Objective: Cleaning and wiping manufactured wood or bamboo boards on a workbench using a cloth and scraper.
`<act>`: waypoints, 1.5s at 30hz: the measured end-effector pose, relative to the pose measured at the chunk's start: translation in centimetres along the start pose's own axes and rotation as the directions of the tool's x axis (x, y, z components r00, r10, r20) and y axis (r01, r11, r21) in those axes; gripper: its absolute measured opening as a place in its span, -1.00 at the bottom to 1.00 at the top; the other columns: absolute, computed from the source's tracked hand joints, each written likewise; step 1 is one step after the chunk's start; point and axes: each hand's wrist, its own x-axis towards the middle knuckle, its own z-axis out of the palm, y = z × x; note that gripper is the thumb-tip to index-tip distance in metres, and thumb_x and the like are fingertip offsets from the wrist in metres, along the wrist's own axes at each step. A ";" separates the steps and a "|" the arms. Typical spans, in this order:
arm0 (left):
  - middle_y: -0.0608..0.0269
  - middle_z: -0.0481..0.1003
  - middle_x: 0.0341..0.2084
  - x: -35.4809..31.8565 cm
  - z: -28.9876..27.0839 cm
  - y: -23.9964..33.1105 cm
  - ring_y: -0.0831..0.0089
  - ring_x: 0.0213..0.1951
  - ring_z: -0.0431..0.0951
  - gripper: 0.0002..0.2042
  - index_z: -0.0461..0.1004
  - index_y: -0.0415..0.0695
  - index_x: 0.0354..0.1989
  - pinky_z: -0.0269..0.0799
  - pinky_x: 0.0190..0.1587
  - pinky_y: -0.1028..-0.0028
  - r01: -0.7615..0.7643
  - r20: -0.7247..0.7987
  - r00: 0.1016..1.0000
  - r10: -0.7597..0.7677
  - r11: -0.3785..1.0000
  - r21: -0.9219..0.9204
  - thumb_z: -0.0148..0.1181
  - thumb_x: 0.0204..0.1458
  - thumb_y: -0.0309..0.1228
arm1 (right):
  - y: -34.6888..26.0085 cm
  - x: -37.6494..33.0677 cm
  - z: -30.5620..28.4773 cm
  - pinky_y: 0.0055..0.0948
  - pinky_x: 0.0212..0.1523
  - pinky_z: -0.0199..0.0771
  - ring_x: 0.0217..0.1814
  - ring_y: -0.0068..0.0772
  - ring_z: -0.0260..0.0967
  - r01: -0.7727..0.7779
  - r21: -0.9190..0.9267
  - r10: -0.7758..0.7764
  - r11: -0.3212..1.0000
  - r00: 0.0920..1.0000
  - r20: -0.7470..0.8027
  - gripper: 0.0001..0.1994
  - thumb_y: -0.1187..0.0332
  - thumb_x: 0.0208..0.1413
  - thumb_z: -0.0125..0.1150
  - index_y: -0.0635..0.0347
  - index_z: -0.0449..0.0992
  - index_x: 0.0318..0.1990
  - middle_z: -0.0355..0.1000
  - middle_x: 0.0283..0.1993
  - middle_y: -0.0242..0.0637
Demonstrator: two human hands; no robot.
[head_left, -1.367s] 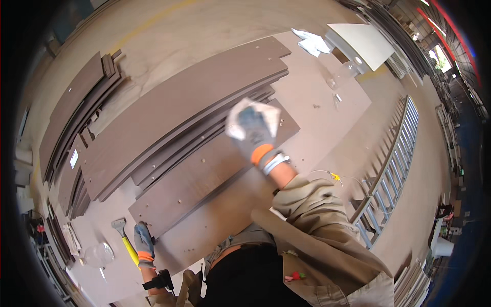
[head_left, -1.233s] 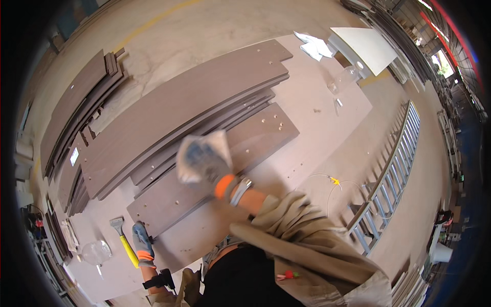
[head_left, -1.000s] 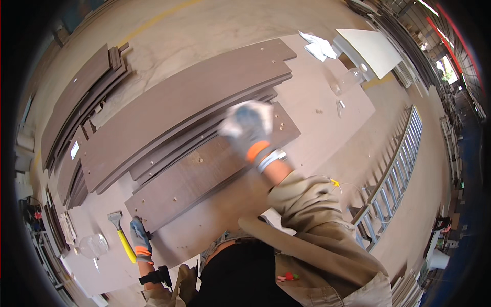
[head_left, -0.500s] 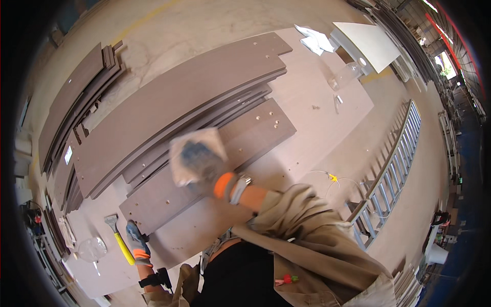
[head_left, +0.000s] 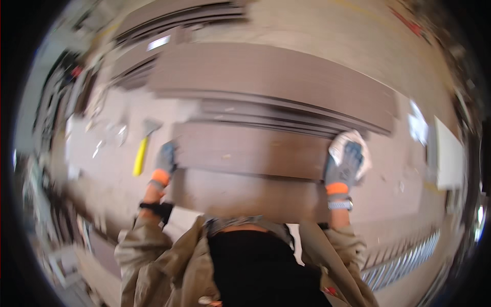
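A brown board (head_left: 245, 151) with small holes lies across the work surface in front of me. My left hand (head_left: 166, 157), in a grey glove with an orange cuff, is closed against the board's left end. At the opposite end, my right hand (head_left: 343, 165), gloved the same way, presses a pale folded cloth (head_left: 362, 148) over the board's right edge. Motion blur softens the fingers. A scraper with a yellow handle (head_left: 139, 155) lies on the surface just left of my left hand.
Beyond the board rests a stack of longer brown boards (head_left: 276, 71), with another pile (head_left: 179, 23) farther back. White cloth or paper (head_left: 417, 124) and a white panel (head_left: 449, 153) are at the right. A metal ladder-like rack (head_left: 404, 261) stands lower right.
My right hand and the cloth have moved from mid-board to its right end. My left hand stays at the left end. The view has turned, so the board now runs nearly level.
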 end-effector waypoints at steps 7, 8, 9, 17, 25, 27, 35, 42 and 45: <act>-0.01 0.50 -0.29 1.6 -2.3 7.2 0.28 -0.24 0.48 -0.47 0.40 -0.28 -0.09 0.36 -0.11 0.38 0.452 0.080 0.834 -0.546 0.594 -0.665 -0.17 0.17 0.02 | -13.1 -0.9 -8.1 -0.07 0.42 -0.45 0.45 0.02 -0.29 0.352 0.371 -0.383 0.860 0.924 0.012 -0.30 0.04 0.04 -0.06 0.31 0.07 0.28 -0.08 0.37 0.02; -0.01 0.50 -0.29 0.8 -1.9 6.3 0.28 -0.24 0.48 -0.47 0.40 -0.28 -0.09 0.36 -0.11 0.38 0.452 0.071 0.829 -0.555 0.590 -0.669 -0.17 0.17 0.02 | -15.3 -0.9 -9.0 -0.07 0.42 -0.46 0.45 0.04 -0.28 0.419 0.368 -0.451 0.830 0.892 0.001 -0.30 0.03 0.04 -0.06 0.30 0.08 0.27 -0.10 0.38 0.01; 0.12 0.46 -0.36 0.3 -0.8 5.1 0.40 -0.35 0.43 -0.45 0.40 -0.23 -0.09 0.37 -0.30 0.44 0.456 0.040 0.808 -0.588 0.581 -0.674 -0.16 0.15 0.08 | -17.4 -1.1 -9.9 -0.09 0.42 -0.46 0.46 0.04 -0.35 0.482 0.328 -0.517 0.813 0.855 0.026 -0.29 -0.03 0.10 -0.14 0.27 0.00 0.30 -0.11 0.39 -0.02; 0.20 0.50 -0.48 -1.3 -6.3 5.0 0.37 -0.39 0.52 -0.23 0.42 -0.18 -0.21 0.47 -0.26 0.40 0.390 0.549 0.756 -0.355 -0.429 -0.815 -0.24 -0.06 0.40 | -31.9 -0.8 -14.0 -0.15 0.42 -0.46 0.47 -0.14 -0.26 0.671 0.488 -0.664 0.558 0.714 -0.222 -0.33 -0.01 0.05 -0.12 0.19 0.12 0.27 -0.03 0.38 -0.12; 0.05 0.20 0.19 -1.8 -4.8 1.2 0.16 0.15 0.29 -0.24 0.05 -0.22 0.26 0.15 0.22 0.18 0.270 0.285 0.952 0.110 -0.740 -0.616 -0.31 0.09 0.20 | -35.8 -7.9 -17.2 -0.14 0.42 -0.39 0.42 -0.14 -0.13 0.827 0.492 -0.824 0.271 0.464 -0.326 -0.37 -0.01 0.04 -0.11 0.23 0.23 0.19 0.12 0.29 -0.11; 0.01 0.21 0.18 -1.6 -5.9 0.8 0.14 0.15 0.29 -0.20 0.09 -0.25 0.24 0.13 0.22 0.16 0.377 0.274 0.914 0.298 -0.874 -0.306 -0.31 0.07 0.24 | -33.5 -8.8 -16.4 -0.13 0.42 -0.36 0.41 -0.12 -0.12 0.823 0.508 -0.833 0.255 0.453 -0.317 -0.38 0.00 0.03 -0.09 0.25 0.24 0.18 0.13 0.28 -0.09; -0.04 0.35 0.02 -0.5 -7.0 0.3 0.15 0.10 0.33 -0.13 0.21 -0.32 0.14 0.16 0.22 0.21 0.567 0.571 0.793 0.211 -0.596 -0.568 -0.42 0.03 0.33 | -30.3 -8.1 -17.4 -0.07 0.41 -0.34 0.44 0.01 -0.23 0.618 0.552 -0.729 0.560 0.684 -0.026 -0.35 0.03 0.01 0.00 0.22 0.19 0.22 0.01 0.34 -0.05; 0.02 0.42 -0.05 0.1 -6.2 0.5 0.18 0.01 0.40 -0.33 0.31 -0.22 0.07 0.25 0.15 0.18 0.601 0.620 0.750 0.229 -0.628 -0.494 -0.20 0.09 0.19 | -29.4 -8.0 -17.9 -0.08 0.41 -0.33 0.43 -0.02 -0.19 0.605 0.644 -0.717 0.468 0.686 -0.123 -0.32 0.04 -0.05 0.08 0.26 0.20 0.20 0.02 0.32 -0.02; 0.17 0.44 -0.32 0.5 -6.3 1.4 0.29 -0.23 0.47 -0.62 0.39 -0.17 -0.09 0.47 -0.17 0.35 0.593 0.627 0.776 -0.064 -0.266 -0.760 0.07 0.11 -0.10 | -23.9 -7.1 -14.5 -0.12 0.41 -0.41 0.44 0.01 -0.26 0.422 0.393 -0.510 0.817 0.847 0.151 -0.25 -0.01 -0.05 0.03 0.29 0.10 0.25 -0.05 0.34 0.03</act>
